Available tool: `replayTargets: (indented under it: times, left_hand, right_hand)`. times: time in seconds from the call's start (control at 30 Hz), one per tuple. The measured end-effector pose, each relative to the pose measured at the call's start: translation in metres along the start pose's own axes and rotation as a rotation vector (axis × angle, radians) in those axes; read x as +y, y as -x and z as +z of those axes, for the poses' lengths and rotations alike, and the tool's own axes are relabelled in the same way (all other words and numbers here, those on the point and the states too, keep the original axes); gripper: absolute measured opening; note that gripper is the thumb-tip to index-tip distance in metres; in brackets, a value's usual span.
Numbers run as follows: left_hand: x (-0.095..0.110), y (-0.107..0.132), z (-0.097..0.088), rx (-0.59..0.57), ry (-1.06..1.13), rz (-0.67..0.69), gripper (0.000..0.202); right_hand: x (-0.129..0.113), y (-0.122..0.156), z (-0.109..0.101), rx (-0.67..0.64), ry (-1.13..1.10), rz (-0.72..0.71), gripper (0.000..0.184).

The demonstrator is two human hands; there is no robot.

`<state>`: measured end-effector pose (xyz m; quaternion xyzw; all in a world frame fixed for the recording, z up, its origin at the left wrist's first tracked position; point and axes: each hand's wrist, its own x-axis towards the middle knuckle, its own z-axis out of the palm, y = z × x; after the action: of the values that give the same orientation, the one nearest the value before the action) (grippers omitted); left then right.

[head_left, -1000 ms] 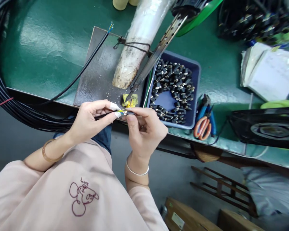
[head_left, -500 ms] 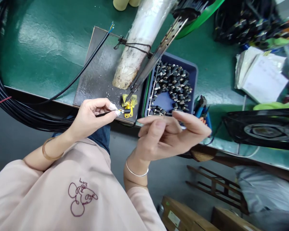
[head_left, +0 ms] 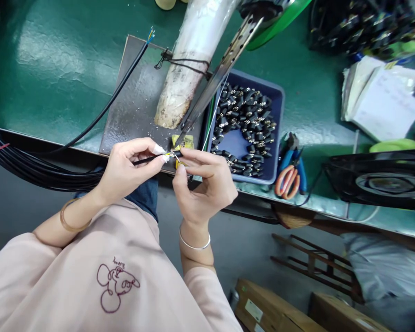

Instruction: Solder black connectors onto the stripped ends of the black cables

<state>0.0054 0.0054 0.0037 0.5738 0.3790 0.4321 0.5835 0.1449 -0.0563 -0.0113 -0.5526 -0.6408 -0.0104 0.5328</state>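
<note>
My left hand is closed in a pinch on a black cable, white wraps on its fingertips. The cable's bared coloured wires meet the metal pins of a small black connector, seated at a yellow holder and partly covered by my right fingers. My right hand is closed too, pinching a thin silvery solder wire whose end points at the joint. Just above, the soldering iron's tip slants down over a yellow pad. Whether it touches the pins, I cannot tell.
Right of the grey board stands a blue bin of small black connectors. Beyond it lie orange-and-blue-handled cutters, papers and a black fan. A thick cable coil hangs over the table edge at left.
My right hand has moved left from in front of the bin to the connector, and the solder wire now shows in its fingertips. My left hand keeps its pinch on the cable.
</note>
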Motion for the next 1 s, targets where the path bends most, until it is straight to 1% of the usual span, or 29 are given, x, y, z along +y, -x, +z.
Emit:
replayTargets:
  times: [0.2,0.37,0.7,0.83,1.0]
  left_hand:
    - [-0.0021,0.0004,-0.002,-0.007,-0.009,-0.021,0.016]
    - [-0.0013,0.0002,-0.0034,-0.03,0.014,-0.055,0.022]
    - [-0.0041,0.0011,-0.0037,-0.025,0.019,0.004,0.017]
    - [-0.006,0.0013,-0.0057,-0.029,-0.009,0.001,0.016]
    - [-0.0086,0.0039,-0.004,0.03,-0.015,0.003,0.014]
  right_hand:
    - [0.0019,0.0014,0.0001,-0.016,-0.005,0.015,0.017]
    - [0.0017,0.0003,0.0001,-0.017,-0.019,0.039,0.014]
    - [0.0016,0.0002,-0.0001,-0.022,0.001,0.041,0.015]
    - [0.0026,0.0001,-0.0004,-0.022,0.024,0.03,0.014]
    - [0.002,0.0008,0.0002,-0.053,-0.012,0.048,0.014]
